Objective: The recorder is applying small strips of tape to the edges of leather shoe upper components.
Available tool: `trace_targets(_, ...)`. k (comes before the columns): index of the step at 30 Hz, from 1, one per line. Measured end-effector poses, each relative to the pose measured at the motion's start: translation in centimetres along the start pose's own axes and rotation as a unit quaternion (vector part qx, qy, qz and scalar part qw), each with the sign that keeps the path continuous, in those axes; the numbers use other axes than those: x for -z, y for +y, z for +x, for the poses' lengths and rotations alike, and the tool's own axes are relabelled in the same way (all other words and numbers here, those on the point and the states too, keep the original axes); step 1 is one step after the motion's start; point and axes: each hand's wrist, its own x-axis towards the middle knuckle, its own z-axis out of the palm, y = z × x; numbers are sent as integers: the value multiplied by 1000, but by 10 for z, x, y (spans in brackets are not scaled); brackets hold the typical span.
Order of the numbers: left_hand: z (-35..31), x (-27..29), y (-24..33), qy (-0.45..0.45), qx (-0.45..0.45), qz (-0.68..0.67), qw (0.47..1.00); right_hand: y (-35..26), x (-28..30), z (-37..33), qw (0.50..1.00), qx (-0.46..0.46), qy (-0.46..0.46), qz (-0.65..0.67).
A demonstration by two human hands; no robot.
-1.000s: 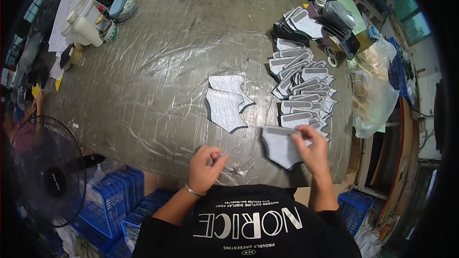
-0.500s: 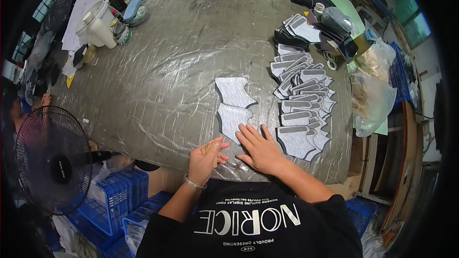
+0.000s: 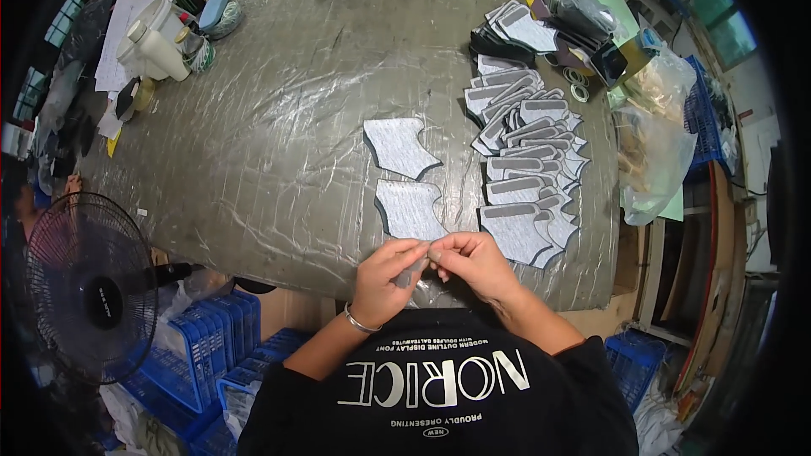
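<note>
Two light-grey, dark-edged cut pieces lie one beyond the other on the table: a far piece (image 3: 400, 148) and a near piece (image 3: 410, 208). Just at the near piece's lower edge, my hands meet. My left hand (image 3: 380, 280) is closed on a small grey strip (image 3: 411, 273). Fingertips of my right hand (image 3: 480, 265) pinch together at the strip's upper end, against the left fingertips. To the right, an overlapping row of similar cut pieces (image 3: 509, 228) bears darker grey strips on the upper faces.
The table (image 3: 279, 152) has a wrinkled clear plastic cover. A white bottle (image 3: 158, 51) and other containers stand at its far left. A black fan (image 3: 97, 291) is at the left, above blue crates (image 3: 203, 342). Plastic bags (image 3: 650, 152) hang beyond the right edge.
My right hand has left the near piece and come to my left hand, fingers now pinched. The two cut pieces now lie apart with a gap between them.
</note>
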Motion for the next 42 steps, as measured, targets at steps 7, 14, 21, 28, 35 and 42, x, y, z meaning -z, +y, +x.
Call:
trace_targets(7, -5, -13, -5, 32, 130, -90, 987, 3, -4, 7, 997, 17, -13, 78)
trace_targets(14, -6, -22, -6, 62, 129, -152, 978, 5, -3, 10, 995, 20, -4, 93)
trace_targets(21, 13, 6, 0, -130, 131, -103, 977, 3, 17, 5, 989, -52, -47, 129)
trace_targets(28, 25, 5, 7, -142, -11, -57, 988, 5, 38, -25, 968, -35, 66, 241)
trace_targets(35, 16, 0, -2, -12, 354, -192, 915, 10, 219, -126, 849, 213, 482, -45)
trace_targets(42, 18, -10, -21, 51, 382, -308, 870, -25, 156, -82, 805, 212, 424, -358)
